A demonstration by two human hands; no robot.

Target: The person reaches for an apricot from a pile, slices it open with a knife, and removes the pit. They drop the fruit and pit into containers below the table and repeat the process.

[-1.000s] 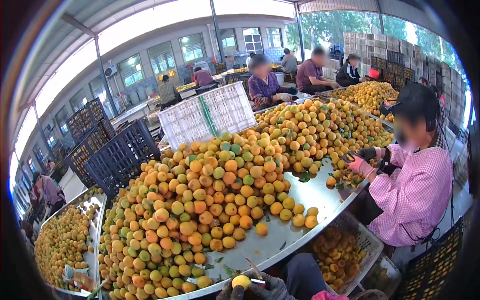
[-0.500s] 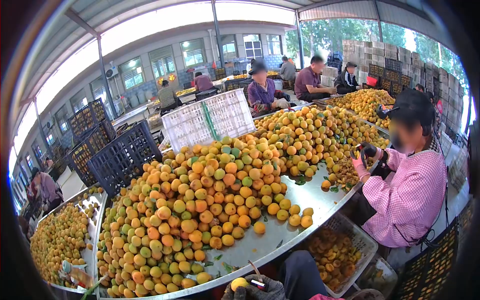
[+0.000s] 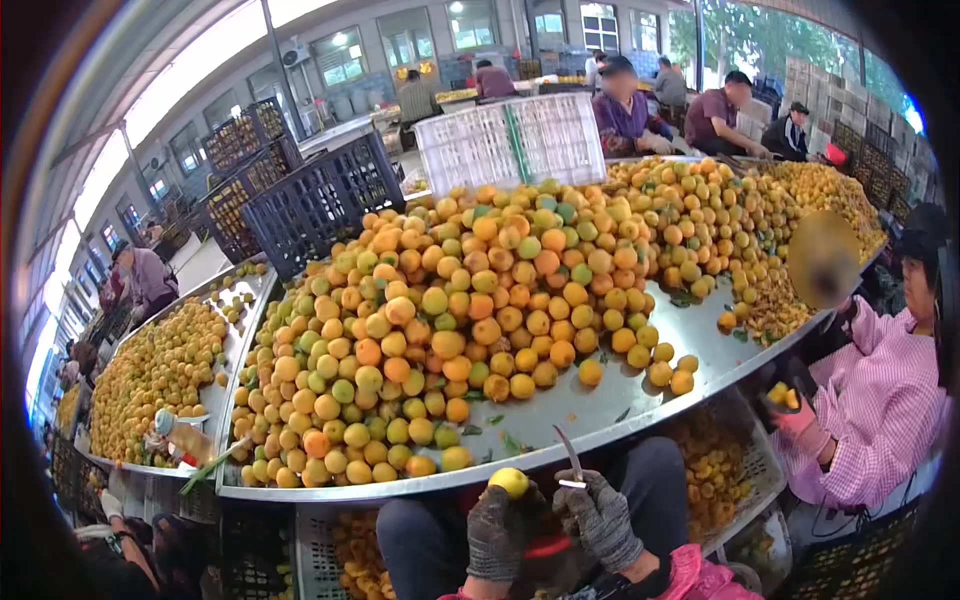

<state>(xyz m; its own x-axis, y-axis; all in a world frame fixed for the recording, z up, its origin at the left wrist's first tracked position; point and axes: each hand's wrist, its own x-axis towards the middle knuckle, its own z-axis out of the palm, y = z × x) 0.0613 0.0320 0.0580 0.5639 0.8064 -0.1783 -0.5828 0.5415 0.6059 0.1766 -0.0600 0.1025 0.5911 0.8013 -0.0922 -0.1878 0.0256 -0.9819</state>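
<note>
My left hand, in a dark grey knitted glove, grips a yellow apricot that shows above its fingers. Beside it, a short distance to the right, my right hand wears a matching glove. Its fingers are closed round a small curved knife, blade pointing up. Blade and fruit are apart. Both hands are over my lap, just below the front edge of the metal table. On that table lies a big heap of apricots, orange, yellow and greenish, with some leaves among them.
A crate of opened apricots stands low at my right, near a co-worker in a pink checked top. Behind the heap are a white crate and a black crate. A bottle rests on the left table. Other people sit around.
The view has tilted down and shifted left, bringing both my gloved hands into full sight. The co-worker's hands in pink gloves have moved lower, now holding apricot pieces.
</note>
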